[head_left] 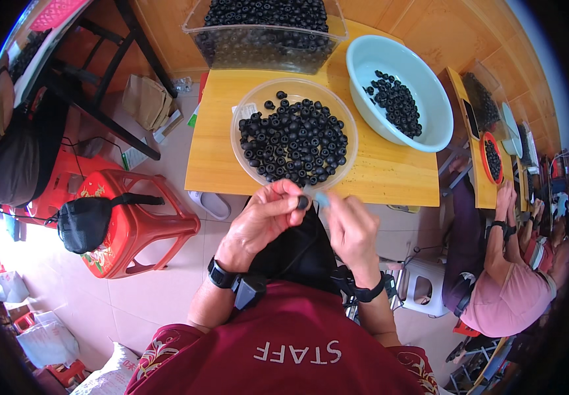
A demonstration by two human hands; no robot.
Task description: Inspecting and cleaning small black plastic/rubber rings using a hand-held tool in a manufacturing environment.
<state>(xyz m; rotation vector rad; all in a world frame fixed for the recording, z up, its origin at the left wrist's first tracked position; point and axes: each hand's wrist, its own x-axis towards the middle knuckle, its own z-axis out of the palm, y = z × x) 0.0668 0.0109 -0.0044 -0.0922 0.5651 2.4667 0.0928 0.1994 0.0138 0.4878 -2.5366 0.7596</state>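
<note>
Close to the table's front edge, my left hand [268,217] pinches one small black knob-like part [303,202] between thumb and fingers. My right hand [352,227] is closed beside it, somewhat blurred, around a small pale-blue tool [322,199] whose tip points at the black part. Just beyond both hands sits a round clear plastic tray [238,141] holding many similar black parts [294,138], several of them showing a hole. The tool's exact kind is too small and blurred to make out.
Behind the tray stands a clear rectangular bin [264,52] full of black parts. A pale-blue basin [363,56] with more sits on the wooden table [212,131] at right. A red stool [136,224] with a black bag [87,220] is at left. People work at right.
</note>
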